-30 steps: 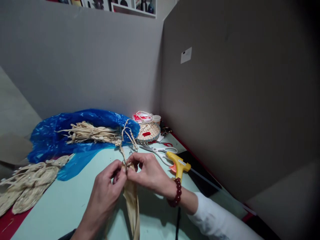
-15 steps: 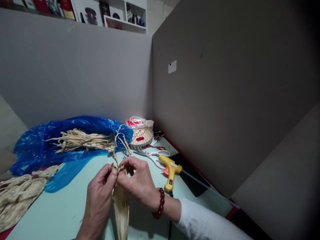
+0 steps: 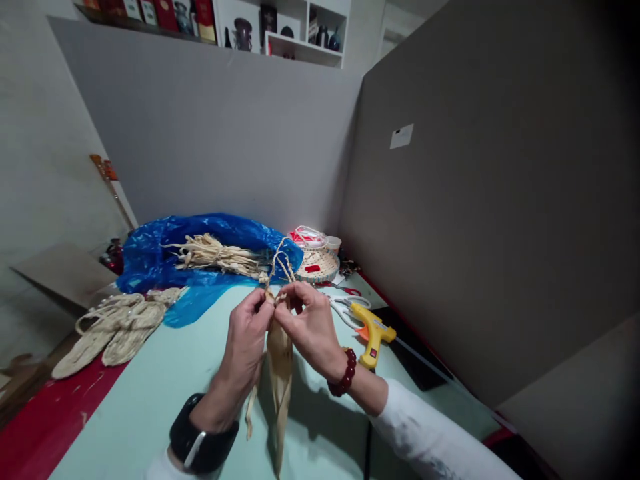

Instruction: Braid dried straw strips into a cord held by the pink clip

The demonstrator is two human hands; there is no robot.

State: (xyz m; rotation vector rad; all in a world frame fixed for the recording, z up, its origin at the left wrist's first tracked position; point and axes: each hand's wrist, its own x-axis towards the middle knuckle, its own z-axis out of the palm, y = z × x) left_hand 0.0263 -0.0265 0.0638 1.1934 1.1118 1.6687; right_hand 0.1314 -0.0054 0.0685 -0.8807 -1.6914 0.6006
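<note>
My left hand point(image 3: 246, 337) and my right hand point(image 3: 309, 325) meet above the pale green table point(image 3: 150, 400), fingers pinched together on the top of a dried corn husk point(image 3: 280, 373). The husk hangs down between my wrists in long tan strips. A thin twisted husk cord point(image 3: 278, 263) rises from the pinch and loops back toward the blue bag. A black watch sits on my left wrist and a dark red bead bracelet on my right.
A blue plastic bag point(image 3: 165, 257) holds a bundle of dried husks point(image 3: 215, 253) at the back. Woven straw sandals point(image 3: 113, 327) lie at the left. A yellow glue gun point(image 3: 373, 330), white scissors point(image 3: 343, 307) and a small woven tray point(image 3: 315, 267) sit right of my hands. Grey partitions close in the back and right.
The view has swung left and back, showing more of the table's left side and my left wrist. Both hands keep the same pinch on the husk top, slightly raised.
</note>
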